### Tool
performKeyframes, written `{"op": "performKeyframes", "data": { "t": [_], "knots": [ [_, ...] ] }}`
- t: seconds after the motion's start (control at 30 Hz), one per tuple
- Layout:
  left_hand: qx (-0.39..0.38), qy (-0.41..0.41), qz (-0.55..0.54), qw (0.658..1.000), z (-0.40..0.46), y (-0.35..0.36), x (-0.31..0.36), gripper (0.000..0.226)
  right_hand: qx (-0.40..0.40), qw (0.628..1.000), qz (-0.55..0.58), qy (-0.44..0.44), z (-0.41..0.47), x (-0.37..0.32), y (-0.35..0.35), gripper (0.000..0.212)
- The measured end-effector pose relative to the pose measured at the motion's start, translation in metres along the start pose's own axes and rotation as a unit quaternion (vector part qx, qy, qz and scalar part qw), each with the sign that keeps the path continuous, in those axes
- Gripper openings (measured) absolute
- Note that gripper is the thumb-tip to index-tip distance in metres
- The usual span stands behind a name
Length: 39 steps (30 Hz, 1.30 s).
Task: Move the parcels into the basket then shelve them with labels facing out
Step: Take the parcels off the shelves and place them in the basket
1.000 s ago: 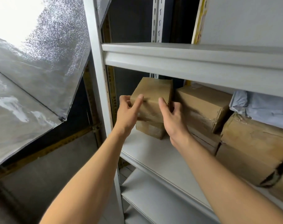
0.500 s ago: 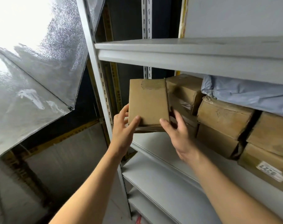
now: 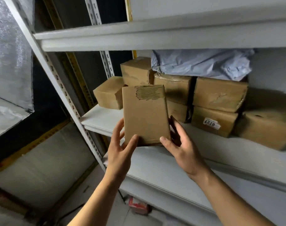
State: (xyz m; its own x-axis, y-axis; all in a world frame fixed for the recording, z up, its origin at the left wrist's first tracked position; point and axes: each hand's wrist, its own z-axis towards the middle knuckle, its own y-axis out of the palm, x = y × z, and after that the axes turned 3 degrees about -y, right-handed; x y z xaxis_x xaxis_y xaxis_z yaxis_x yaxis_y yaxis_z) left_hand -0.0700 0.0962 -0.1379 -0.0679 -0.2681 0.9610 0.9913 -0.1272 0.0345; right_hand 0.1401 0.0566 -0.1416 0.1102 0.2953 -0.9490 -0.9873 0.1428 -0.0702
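Note:
A flat brown cardboard parcel (image 3: 145, 115) stands on end in front of the middle shelf (image 3: 100, 121), a torn patch of corrugation near its top facing me. My left hand (image 3: 121, 152) grips its lower left corner and my right hand (image 3: 181, 147) holds its lower right edge. No label shows on the face turned to me. Behind it several brown parcels are stacked on the shelf, one (image 3: 214, 121) with a white label reading 0227. A small parcel (image 3: 108, 93) sits at the shelf's left end. The basket is out of sight.
A grey plastic mailer bag (image 3: 202, 64) lies on top of the stacked boxes. A white upright post (image 3: 60, 85) stands left of the shelf, with a shelf (image 3: 139, 38) above and another (image 3: 171, 176) below. A red item (image 3: 137, 206) lies on the floor. Silver foil sheeting (image 3: 10, 62) hangs at left.
Both hands have lifted the parcel off the small box at the shelf's left end and pulled it toward me, turning it upright. My view has shifted left and down, showing more stacked parcels.

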Motion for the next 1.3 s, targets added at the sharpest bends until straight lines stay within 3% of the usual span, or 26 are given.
{"op": "performKeyframes", "data": {
  "t": [0.5,0.77,1.0,1.3],
  "knots": [
    [-0.177,-0.026,-0.078,0.981,-0.106,0.098,0.0,0.072,0.203,0.976,-0.061,0.047,-0.181,-0.05,-0.073,0.066],
    [-0.325,-0.039,-0.089,0.941,-0.191,0.193,0.024,0.077,0.321,0.941,-0.09,0.057,-0.315,-0.077,-0.137,0.065],
    [-0.453,-0.051,-0.083,0.886,-0.302,0.301,0.028,0.069,0.459,0.883,-0.075,0.066,-0.462,-0.089,-0.195,0.061],
    [-0.627,-0.068,-0.031,0.775,-0.439,0.411,0.009,0.073,0.651,0.747,-0.043,0.131,-0.621,-0.082,-0.225,0.064]
  ]
}}
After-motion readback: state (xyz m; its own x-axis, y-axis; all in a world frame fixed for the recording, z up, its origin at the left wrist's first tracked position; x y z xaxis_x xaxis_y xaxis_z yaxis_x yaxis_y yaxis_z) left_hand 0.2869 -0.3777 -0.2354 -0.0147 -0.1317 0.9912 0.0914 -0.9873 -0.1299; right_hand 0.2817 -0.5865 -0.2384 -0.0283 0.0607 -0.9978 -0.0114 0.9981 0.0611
